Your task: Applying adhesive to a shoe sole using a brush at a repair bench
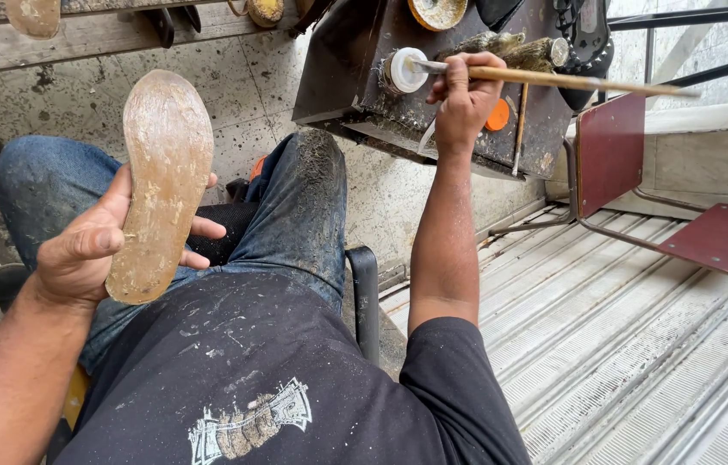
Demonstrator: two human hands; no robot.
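Stained concrete floor (252, 95), spattered with dark spots; ribbed metal decking (640, 362) to the right, a red folding seat (717, 237) beyond it. Seated worker, jeans and dark shirt, viewed from the head camera.

Left hand (88, 250): fingers closed around the near edge of a tan shoe sole (166, 172), thumb across its face, sole held upright over the left knee, its surface smeared and patchy.

Right hand (463, 99): fingers pinched shut on a long wooden-handled brush (571, 82), handle running out to the right. Brush tip sits at the mouth of a small white glue pot (403, 71), which rests on a dark, crusted metal stand (355, 86) at the far centre. An orange lid (496, 116) lies just beside the wrist.

Risks as I read them: an overloaded brush could drip on the jeans or floor while crossing to the sole. The pot looks small and stands near the stand's edge; a sideways push from the tip could tip it. The thumb on the sole's face may get glued or leave a bare patch.
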